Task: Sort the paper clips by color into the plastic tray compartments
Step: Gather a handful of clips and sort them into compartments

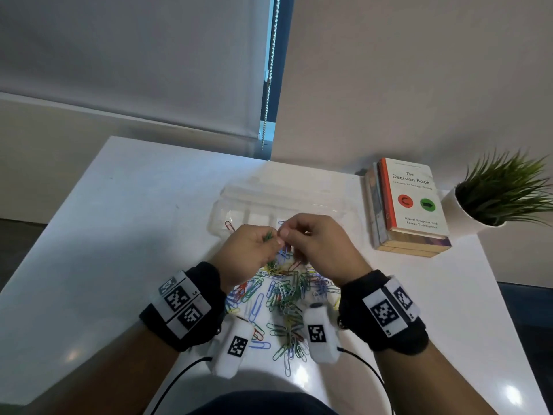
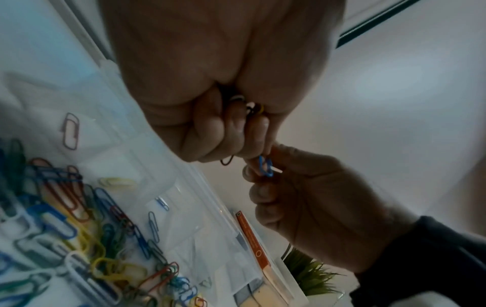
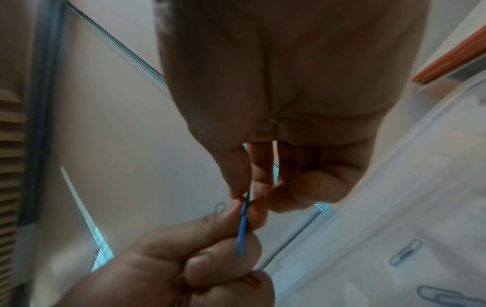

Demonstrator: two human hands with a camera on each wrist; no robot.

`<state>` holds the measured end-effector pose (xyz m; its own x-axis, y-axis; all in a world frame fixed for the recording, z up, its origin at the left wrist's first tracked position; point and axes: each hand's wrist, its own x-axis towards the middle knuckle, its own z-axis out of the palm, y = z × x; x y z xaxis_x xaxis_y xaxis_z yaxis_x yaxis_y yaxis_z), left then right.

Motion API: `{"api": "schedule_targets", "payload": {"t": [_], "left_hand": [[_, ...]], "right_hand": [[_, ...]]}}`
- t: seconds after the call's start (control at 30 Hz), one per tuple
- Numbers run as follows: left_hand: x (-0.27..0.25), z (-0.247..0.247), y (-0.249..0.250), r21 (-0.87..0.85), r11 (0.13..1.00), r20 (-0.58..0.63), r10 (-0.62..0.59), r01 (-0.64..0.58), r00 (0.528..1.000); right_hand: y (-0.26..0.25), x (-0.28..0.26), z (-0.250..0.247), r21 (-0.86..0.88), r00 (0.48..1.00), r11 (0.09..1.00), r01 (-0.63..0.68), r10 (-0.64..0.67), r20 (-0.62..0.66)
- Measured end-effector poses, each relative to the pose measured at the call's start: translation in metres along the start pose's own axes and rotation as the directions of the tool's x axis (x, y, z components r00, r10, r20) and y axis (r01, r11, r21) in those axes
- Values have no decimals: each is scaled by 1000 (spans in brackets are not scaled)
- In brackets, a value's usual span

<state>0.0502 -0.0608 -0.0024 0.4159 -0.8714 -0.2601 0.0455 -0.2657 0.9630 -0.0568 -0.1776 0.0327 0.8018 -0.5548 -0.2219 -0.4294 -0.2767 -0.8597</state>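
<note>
Both hands meet above the near edge of the clear plastic tray. My left hand grips a small bunch of mixed clips in its curled fingers; green ones stick out. My right hand pinches one blue clip between thumb and forefinger, right at the left hand's fingertips. That blue clip still touches the left fingers. A pile of colored clips lies on the table under my wrists. In the tray lie a red clip, a yellow clip and blue clips, each color in its own compartment.
A stack of books stands right of the tray, and a potted plant beyond it at the table's right edge. The white table stretches bare to the left. A wall and a window blind stand behind.
</note>
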Motion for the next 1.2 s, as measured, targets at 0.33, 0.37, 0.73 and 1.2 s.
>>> {"api": "schedule_targets", "payload": {"t": [0.33, 0.37, 0.73, 1.2], "left_hand": [[-2, -15, -9, -563, 800, 55, -215, 208, 975], [-3, -15, -8, -610, 760, 82, -223, 226, 971], [-1, -3, -1, -516, 785, 234, -257, 344, 938], [1, 3, -5, -415, 857, 231, -224, 305, 947]], "right_hand": [[8, 44, -16, -182, 965, 977, -109, 61, -253], [8, 47, -13, -231, 971, 964, -132, 78, -228], [-10, 3, 13, -356, 965, 898, 261, -235, 115], [-4, -13, 10, -278, 962, 922, 270, -244, 124]]}}
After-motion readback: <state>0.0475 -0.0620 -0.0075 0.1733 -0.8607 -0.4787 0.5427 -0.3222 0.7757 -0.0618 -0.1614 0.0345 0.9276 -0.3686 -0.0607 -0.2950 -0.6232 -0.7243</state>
